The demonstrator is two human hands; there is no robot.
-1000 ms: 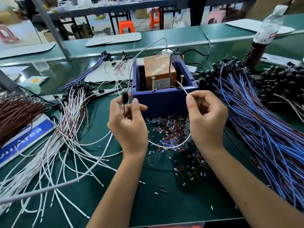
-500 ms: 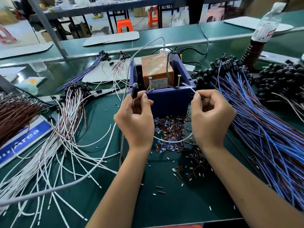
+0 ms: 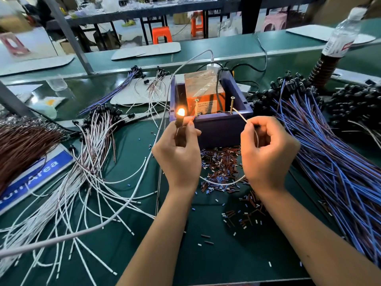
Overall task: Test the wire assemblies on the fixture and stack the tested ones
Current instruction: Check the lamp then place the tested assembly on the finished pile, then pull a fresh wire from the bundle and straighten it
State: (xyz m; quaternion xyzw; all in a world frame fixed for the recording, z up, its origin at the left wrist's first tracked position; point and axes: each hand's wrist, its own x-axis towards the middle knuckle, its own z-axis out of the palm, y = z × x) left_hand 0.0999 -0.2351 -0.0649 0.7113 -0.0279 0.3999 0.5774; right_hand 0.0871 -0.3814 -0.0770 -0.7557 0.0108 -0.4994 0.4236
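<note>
The test is live — the lamp glows as the left hand grips the wire assembly and the right hand pinches its white lead against 1 of 2 screws on the blue fixture box, which holds an orange unit. Next, likely lift off and stack it on the bench — gently.

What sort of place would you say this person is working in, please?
Most likely a wire-harness assembly line: bundled blue wires, white wires, and a blue test fixture lighting a lamp.
</note>
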